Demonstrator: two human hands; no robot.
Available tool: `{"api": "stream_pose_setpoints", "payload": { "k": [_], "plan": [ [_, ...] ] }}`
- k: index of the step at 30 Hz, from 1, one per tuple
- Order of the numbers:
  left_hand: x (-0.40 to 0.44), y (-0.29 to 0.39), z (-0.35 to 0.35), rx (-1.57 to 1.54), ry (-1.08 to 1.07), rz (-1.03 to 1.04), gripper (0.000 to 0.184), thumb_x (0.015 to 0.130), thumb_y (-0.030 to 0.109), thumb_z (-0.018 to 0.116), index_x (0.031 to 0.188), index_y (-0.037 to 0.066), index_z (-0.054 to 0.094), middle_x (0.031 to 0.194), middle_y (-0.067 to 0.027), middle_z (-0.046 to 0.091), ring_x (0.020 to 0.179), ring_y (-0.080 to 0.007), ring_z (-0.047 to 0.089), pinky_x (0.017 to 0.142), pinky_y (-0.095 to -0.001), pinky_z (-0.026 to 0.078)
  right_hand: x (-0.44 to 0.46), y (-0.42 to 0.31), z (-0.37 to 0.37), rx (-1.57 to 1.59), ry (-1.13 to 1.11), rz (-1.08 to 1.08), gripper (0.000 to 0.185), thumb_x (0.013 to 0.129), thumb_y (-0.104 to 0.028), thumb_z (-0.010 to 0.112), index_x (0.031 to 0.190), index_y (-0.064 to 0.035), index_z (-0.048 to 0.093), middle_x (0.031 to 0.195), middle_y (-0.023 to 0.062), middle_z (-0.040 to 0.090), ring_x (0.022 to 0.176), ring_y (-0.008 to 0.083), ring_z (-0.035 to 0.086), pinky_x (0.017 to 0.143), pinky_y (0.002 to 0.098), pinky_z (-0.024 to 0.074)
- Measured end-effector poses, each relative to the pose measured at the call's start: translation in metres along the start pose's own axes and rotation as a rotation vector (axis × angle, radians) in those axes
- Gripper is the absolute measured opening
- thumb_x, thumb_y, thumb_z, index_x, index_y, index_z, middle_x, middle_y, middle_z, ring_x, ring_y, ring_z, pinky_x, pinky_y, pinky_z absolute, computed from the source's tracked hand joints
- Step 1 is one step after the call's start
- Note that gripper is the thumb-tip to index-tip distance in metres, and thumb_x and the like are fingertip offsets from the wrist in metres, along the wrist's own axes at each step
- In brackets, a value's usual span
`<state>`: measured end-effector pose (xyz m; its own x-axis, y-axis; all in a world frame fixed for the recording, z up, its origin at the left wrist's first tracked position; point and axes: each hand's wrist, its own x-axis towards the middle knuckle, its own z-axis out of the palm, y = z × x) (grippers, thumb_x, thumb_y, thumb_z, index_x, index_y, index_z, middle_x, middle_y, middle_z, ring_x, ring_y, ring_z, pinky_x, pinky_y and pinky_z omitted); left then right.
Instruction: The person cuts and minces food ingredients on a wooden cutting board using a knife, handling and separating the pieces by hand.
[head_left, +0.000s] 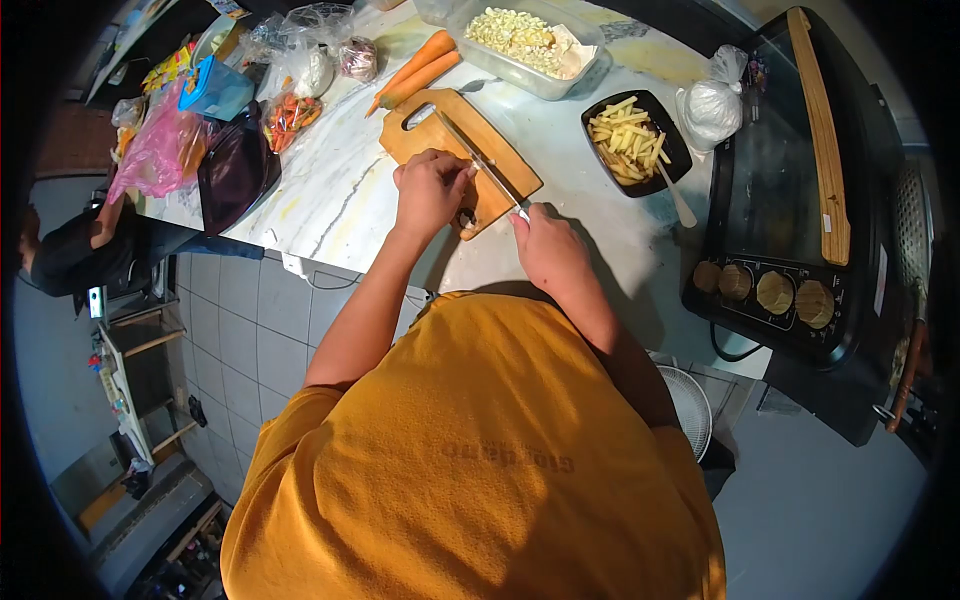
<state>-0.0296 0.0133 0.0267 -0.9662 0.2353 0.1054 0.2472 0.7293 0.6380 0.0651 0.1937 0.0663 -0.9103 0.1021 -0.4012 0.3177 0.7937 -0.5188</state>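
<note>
The right hand (552,248) holds the knife (480,163) over the board (507,166); the left hand (430,193), bunched (around what, I cannot tell), is beside the blade. Just past the board, carrots (420,70) lie on the worktop (335,185).

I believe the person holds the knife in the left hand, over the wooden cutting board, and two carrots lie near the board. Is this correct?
Not quite: in the head view, the knife is in the right hand, not the left hand. The rest is correct: the knife is over the wooden cutting board, and two carrots lie near the board.
</note>
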Motion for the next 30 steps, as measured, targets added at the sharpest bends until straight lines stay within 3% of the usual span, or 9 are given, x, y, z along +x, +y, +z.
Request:
{"api": "stream_pose_setpoints", "payload": {
  "k": [2, 4, 30],
  "plan": [
    [0.000, -0.001, 0.001, -0.010, 0.011, 0.009, 0.014, 0.086, 0.024, 0.075, 0.087, 0.010, 0.077, 0.088, -0.0070, 0.069, 0.091, -0.0269, 0.064, 0.083, -0.0418, 0.038, 0.001, 0.000, 0.000, -0.006, -0.008, 0.007, 0.041, 0.103, -0.039, 0.046, 0.107, -0.0003, 0.057, 0.095, 0.0293, 0.069, 0.094, 0.0486, 0.066, 0.083, 0.0568, 0.0508],
    [0.001, 0.000, -0.001, 0.058, 0.081, 0.138, 0.014, 0.083, 0.018, 0.079, 0.089, 0.005, 0.077, 0.086, -0.0114, 0.071, 0.077, -0.0280, 0.069, 0.071, -0.0359, 0.055, 0.001, -0.002, -0.002, -0.003, -0.019, 0.006, 0.041, 0.103, -0.039, 0.046, 0.106, 0.0004, 0.058, 0.097, 0.0293, 0.069, 0.096, 0.0482, 0.066, 0.084, 0.0564, 0.0509],
    [-0.004, -0.001, 0.003, 0.076, 0.129, 0.159, 0.014, 0.083, 0.017, 0.077, 0.090, 0.005, 0.077, 0.086, -0.0114, 0.071, 0.078, -0.0269, 0.070, 0.073, -0.0356, 0.055, 0.008, -0.005, 0.007, -0.063, 0.021, 0.002, 0.040, 0.104, -0.038, 0.046, 0.109, 0.0007, 0.055, 0.095, 0.0276, 0.070, 0.092, 0.0469, 0.067, 0.081, 0.0559, 0.0519]
  ]
}}
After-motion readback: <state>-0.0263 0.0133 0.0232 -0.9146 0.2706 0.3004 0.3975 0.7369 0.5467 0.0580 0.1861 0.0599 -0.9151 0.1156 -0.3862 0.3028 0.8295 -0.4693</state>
